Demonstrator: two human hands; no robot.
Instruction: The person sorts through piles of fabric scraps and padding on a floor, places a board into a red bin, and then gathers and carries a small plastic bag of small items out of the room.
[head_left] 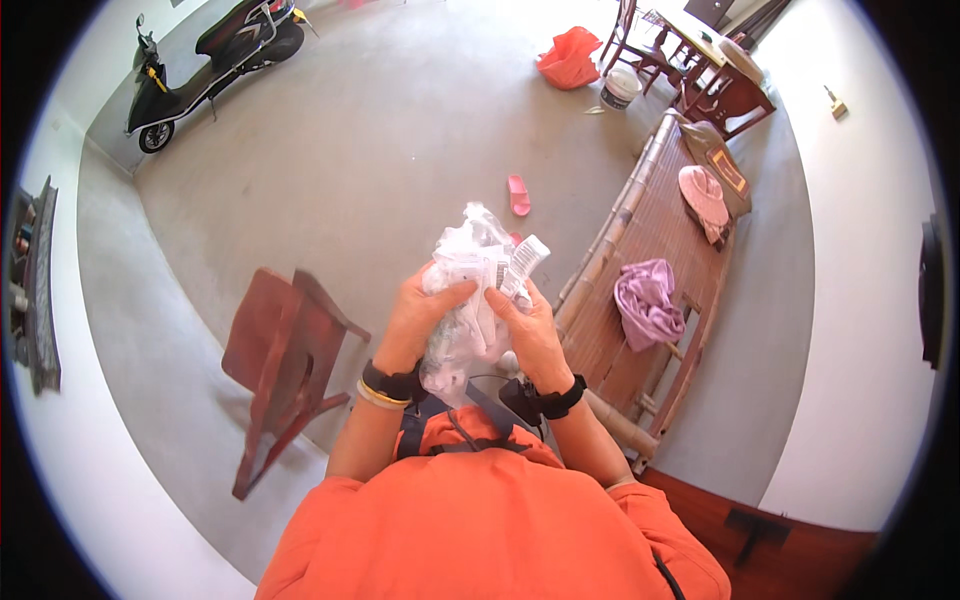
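Transparent plastic makes the bag (462, 345), which is crumpled and is located near the centre of the frame, in front of the orange shirt (490, 520). The left hand (412, 312) is closed on the left side of this bag, with its thumb lying over the plastic. The right hand (532, 335) is gripping the right side — its thumb is pressed near a white label (524, 258) with a striped code, which stands out at the upper right of the bag. What is inside the bag I cannot tell clearly. Each wrist carries a black band.

Beyond the hands, a pink slipper (518, 195) lies on the grey floor (350, 150). At the left of the frame there is a brown wooden chair (268, 335); in the upper left, a black scooter (215, 70) stands near the wall. On the right side is a bamboo couch (640, 230) — on it rest a purple cloth (648, 303) and, higher in the frame, a pink hat (703, 194). At the upper right, a red bag (570, 60) is just beside a white bucket (621, 88).
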